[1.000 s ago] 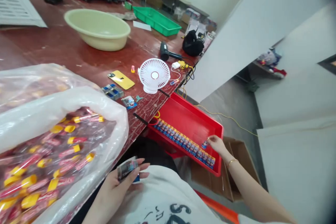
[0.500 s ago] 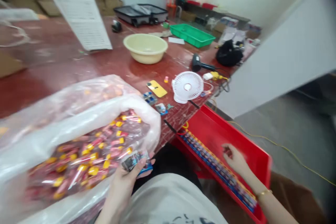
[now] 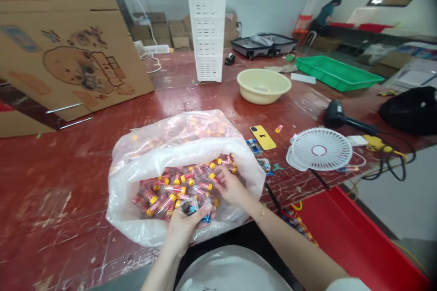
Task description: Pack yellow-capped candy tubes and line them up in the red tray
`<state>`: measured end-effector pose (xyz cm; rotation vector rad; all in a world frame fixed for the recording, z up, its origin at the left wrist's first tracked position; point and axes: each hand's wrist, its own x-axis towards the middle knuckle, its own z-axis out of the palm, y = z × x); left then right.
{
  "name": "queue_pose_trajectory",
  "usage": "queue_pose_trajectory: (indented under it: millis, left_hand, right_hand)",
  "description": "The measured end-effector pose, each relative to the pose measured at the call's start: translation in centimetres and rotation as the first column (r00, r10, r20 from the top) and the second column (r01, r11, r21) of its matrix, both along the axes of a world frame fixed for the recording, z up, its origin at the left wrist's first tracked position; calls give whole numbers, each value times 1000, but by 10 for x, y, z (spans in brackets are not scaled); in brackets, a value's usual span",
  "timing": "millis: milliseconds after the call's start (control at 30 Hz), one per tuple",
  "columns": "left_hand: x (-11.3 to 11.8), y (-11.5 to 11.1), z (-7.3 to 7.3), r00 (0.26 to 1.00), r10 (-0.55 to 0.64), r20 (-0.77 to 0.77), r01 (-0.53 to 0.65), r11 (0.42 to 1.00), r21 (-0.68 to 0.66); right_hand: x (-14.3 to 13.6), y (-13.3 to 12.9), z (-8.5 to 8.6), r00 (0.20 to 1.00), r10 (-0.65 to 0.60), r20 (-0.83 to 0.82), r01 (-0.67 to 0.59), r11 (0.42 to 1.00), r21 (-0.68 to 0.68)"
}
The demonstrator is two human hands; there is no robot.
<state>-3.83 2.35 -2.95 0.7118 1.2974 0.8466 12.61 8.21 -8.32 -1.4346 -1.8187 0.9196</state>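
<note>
A white plastic bag (image 3: 146, 163) lies open on the table, full of small clear tubes (image 3: 175, 188) with pink-red contents and yellow caps. My left hand (image 3: 187, 223) is closed around small printed packets (image 3: 190, 207), dark and blue, at the bag's near edge; their exact kind is hard to make out. Inside the bag mouth is my right hand (image 3: 232, 187), its fingers curled on a yellow-capped tube (image 3: 213, 176) at the top of the heap. A red tray (image 3: 351, 232) sits at the lower right, with a row of packed pieces (image 3: 300, 227) along its side, partly behind my right forearm.
A yellow phone (image 3: 263, 137), a white fan (image 3: 319, 149) and a black hair dryer (image 3: 336, 113) lie right of the bag. Behind stand a cream basin (image 3: 262, 95), a green tray (image 3: 337, 72) and a white basket stack (image 3: 208, 32). A cardboard box (image 3: 75, 54) is at left.
My right hand has moved left from the red tray into the bag of tubes. The view has turned left. My left hand still holds the packets.
</note>
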Motion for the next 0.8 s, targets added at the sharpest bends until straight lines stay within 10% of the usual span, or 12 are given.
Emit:
queue_pose_trajectory:
  millis: [167, 333, 533, 800]
  left_hand:
    - [8, 8, -1, 994, -100, -36, 103, 988, 111]
    - [13, 16, 5, 983, -83, -164, 112, 978, 173]
    - [17, 19, 2, 980, -108, -166, 140, 972, 190]
    - [36, 16, 8, 944, -5, 330, 46, 992, -117]
  right_hand:
    - [23, -19, 42, 836, 8, -548, -39, 998, -45]
    - [27, -24, 71, 852, 22, -524, -31, 999, -9]
    - [29, -15, 65, 758, -2, -652, -144, 975, -170]
    - [18, -45, 54, 811, 70, -581, -259, 934, -248]
